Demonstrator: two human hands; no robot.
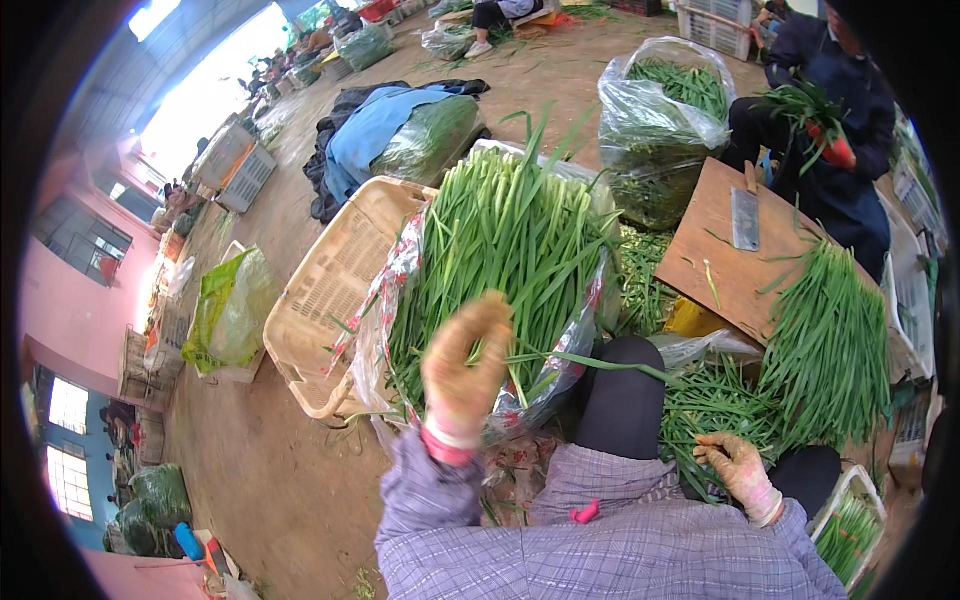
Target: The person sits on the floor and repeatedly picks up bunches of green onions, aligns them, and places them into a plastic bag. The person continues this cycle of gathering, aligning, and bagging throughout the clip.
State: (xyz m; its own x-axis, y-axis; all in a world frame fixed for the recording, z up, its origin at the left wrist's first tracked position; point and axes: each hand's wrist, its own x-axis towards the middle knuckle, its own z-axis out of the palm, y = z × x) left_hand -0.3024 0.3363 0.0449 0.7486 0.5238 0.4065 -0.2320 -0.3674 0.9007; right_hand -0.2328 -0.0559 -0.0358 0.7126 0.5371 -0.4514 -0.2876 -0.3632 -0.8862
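Observation:
My left hand [466, 364], in a soiled glove and blurred, is raised over a plastic-lined bundle of long green stalks [510, 225] that look like garlic chives. Its thumb and fingers curl into a ring; a long loose leaf [600, 363] runs rightward from beside it, and whether the hand grips it is unclear. My right hand [736, 471], also gloved, rests low with bent, parted fingers at a heap of loose green leaves [712, 409]. Nothing plainly shows in its fingers. A bunch of stalks [832, 337] lies above it, drooping off a wooden board [739, 281].
A beige plastic crate [337, 292] leans left of the bundle. On the board lies a cleaver [745, 217]. A seated person [832, 165] holds greens at upper right. A clear bag of greens [660, 135] stands behind; a white basket [847, 525] sits at lower right.

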